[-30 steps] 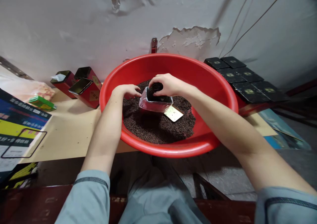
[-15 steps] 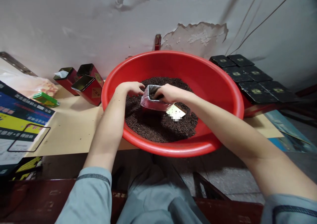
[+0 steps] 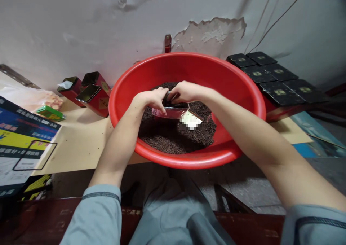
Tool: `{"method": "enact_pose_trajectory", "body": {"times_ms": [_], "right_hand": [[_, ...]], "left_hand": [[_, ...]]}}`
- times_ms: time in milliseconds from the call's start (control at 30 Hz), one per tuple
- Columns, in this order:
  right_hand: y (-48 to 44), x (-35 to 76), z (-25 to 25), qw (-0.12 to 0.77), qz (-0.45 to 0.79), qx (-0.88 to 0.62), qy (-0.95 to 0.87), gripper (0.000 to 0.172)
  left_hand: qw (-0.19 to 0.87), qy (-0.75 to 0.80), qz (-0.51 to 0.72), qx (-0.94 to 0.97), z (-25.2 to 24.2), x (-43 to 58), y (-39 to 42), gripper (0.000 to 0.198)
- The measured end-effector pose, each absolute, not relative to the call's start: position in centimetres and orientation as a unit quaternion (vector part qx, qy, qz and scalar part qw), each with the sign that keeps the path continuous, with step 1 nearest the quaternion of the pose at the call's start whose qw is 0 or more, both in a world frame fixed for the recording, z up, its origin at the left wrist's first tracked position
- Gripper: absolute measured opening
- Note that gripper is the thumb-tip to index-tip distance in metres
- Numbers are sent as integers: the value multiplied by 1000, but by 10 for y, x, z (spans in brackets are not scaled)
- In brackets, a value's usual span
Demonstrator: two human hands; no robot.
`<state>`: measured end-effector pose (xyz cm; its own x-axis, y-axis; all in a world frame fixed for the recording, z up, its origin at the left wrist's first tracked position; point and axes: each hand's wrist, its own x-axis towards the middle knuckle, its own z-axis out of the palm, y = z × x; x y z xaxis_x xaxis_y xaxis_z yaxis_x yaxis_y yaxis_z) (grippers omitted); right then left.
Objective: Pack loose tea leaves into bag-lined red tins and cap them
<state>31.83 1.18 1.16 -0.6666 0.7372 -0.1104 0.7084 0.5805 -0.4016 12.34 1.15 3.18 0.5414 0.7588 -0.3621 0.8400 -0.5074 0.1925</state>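
While left hand (image 3: 153, 99), fingers half-spread, straddles lined tin (image 3: 173, 112), perhaps steadying it, right hand (image 3: 187, 92) curls fingers at its mouth. Both grasps: unclear.

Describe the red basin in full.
The red basin is wide and round, with a thick, rolled, glossy rim and sloping walls; it looks like plastic. It stands upright before the wall, its near rim at the table's front edge. Inside lie loose dark flakes, a film-lined container and a pale flat piece. The left hand and right hand are at the container. The basin's underside is hidden.
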Motion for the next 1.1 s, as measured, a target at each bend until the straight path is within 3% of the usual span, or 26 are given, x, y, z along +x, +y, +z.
{"method": "enact_pose_trajectory", "body": {"times_ms": [67,133,200,267,500,700,900,1100], "right_hand": [[11,335,15,75,222,-425,-874,47],[10,345,11,105,224,-431,-868,78],[10,345,2,128,202,-438,-866,106],[12,340,-10,148,171,-453,-862,119],[25,333,-29,234,210,-424,-849,108],[19,336,-11,274,130,-442,-844,97],[12,329,-12,250,175,-446,-841,96],[20,331,-20,291,206,-412,-838,101]], "left_hand": [[165,469,-114,860,30,125,15,104],[174,464,-97,863,30,122,21,95],[182,470,-82,860,29,116,27,94],[177,485,-70,854,30,108,31,98],[167,492,3,855,42,91,28,103],[147,441,129,876,41,92,23,114],[157,449,49,878,37,90,34,126],[165,458,33,873,40,89,32,129]]}}
